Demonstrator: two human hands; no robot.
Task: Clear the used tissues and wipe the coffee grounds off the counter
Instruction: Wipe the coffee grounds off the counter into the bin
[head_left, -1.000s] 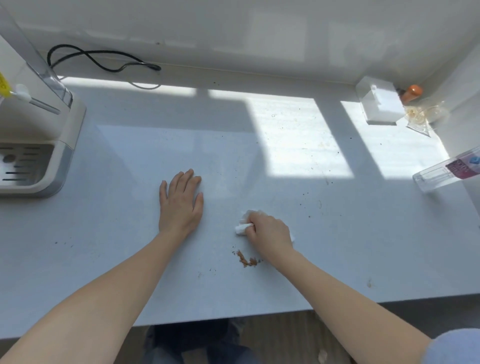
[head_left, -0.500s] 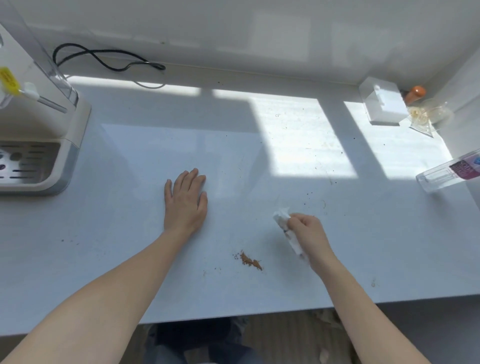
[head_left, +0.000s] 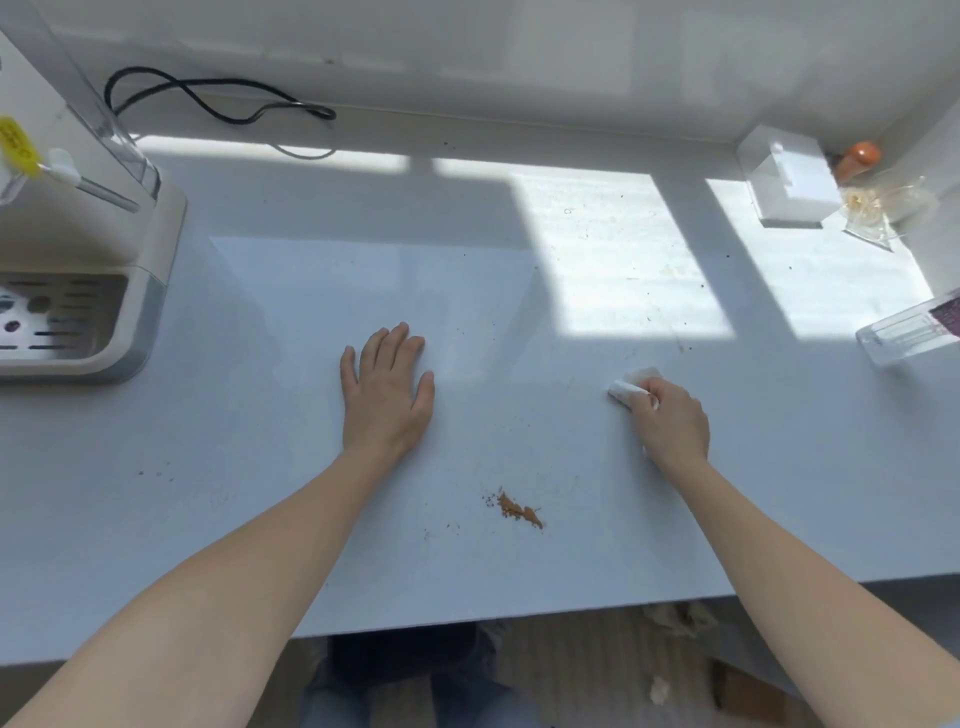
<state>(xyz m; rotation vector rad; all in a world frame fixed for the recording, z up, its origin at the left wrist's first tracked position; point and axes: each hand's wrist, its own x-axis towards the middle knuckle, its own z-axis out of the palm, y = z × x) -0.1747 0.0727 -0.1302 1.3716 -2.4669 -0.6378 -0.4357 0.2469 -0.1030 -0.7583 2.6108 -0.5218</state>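
My right hand (head_left: 672, 421) presses a crumpled white tissue (head_left: 629, 384) onto the pale counter (head_left: 260, 467), right of centre. A small brown heap of coffee grounds (head_left: 517, 512) lies nearer the front edge, down and to the left of that hand and apart from it. Dark specks are scattered over the sunlit back part of the counter. My left hand (head_left: 387, 395) rests flat, palm down, fingers slightly spread, holding nothing.
A coffee machine (head_left: 78, 291) with a drip tray stands at the left edge, a black cable (head_left: 218, 98) behind it. At the back right sit a white box (head_left: 789, 179), an orange item (head_left: 857, 158) and clear wrapping. A clear bottle (head_left: 909, 327) lies at the right edge.
My right hand has slid the tissue to the right and farther back, away from the brown heap of grounds. The left hand has stayed in place.
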